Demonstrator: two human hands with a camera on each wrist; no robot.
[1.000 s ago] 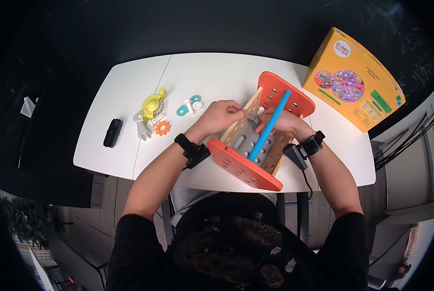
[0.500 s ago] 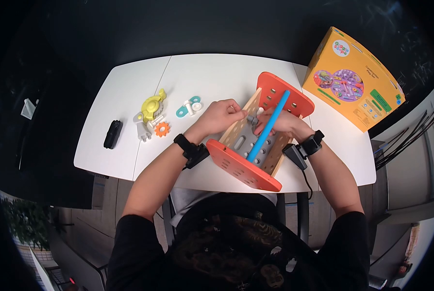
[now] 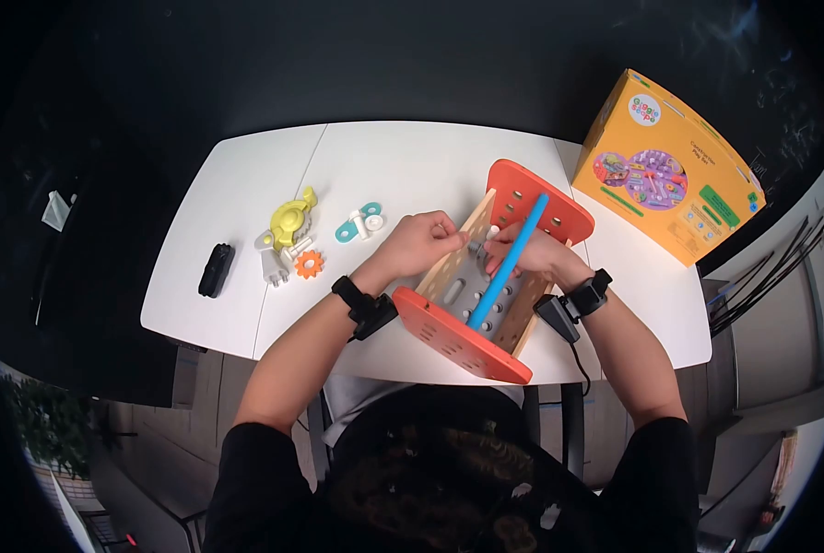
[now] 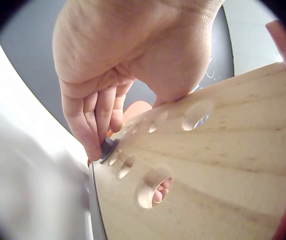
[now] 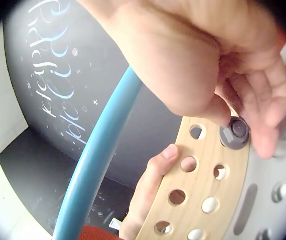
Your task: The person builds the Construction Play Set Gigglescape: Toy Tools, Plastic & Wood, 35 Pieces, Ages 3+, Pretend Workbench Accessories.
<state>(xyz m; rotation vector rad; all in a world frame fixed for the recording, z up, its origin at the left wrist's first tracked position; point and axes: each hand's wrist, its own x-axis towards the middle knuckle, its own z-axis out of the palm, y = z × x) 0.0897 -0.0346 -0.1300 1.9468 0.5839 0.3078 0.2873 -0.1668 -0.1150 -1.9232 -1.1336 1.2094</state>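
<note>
In the head view, a toy toolbox has red end panels, wooden sides and a blue bar. My left hand grips the wooden side panel, thumb hooked over its upper edge. Its fingertips press a flat grey bolt head on the outer face. Inside the box, my right hand pinches a grey hexagonal nut between thumb and finger, against the same panel. The nut's far side is partly hidden by the fingers.
Left on the white table lie a yellow tool, an orange gear, a teal strip with white pieces, and a black case. A yellow-orange box stands at the back right.
The head view has tilted, so the table and box appear lower. Both hands stay at the same wooden panel, with little visible movement of the fingers.
</note>
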